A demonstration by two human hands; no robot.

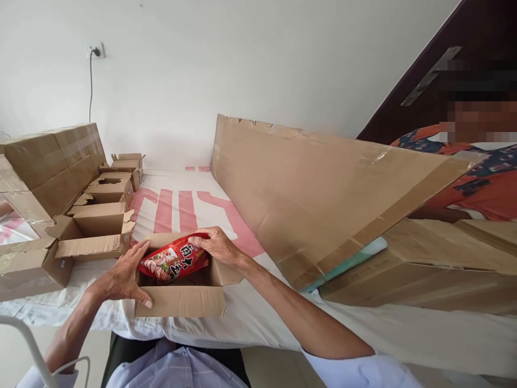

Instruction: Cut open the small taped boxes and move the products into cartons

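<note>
At the far left, a brown box [28, 269] sat near the front of the white cloth [242, 318], and a large taped carton [75, 153] stood behind it. Just to the right of these, a row of small boxes [91, 254] ran back toward the wall, several with open tops and ragged flaps; above them a dark cord [91, 86] hung from a plug in a wall socket [100, 51]. The person's left hand [125, 272] grasped the left end of an open carton [181, 303], its thumb on the front flap and its fingers spread toward the back corner. Inside that carton lay the red packet [177, 264], tilted, its right end raised higher than its left and its printed face showing. The right hand [220, 245] grasped the packet's upper right end between thumb and fingers. Behind the hands, the cloth bore broad pink lettering. Farther right, a large cardboard panel [302, 199] leaned at a slant, a green and white item [351, 264] showing under its lower edge. Beside it lay a long cardboard box [412, 280], and beyond, another person [484, 183] in an orange patterned top was near a dark door [480, 32].
</note>
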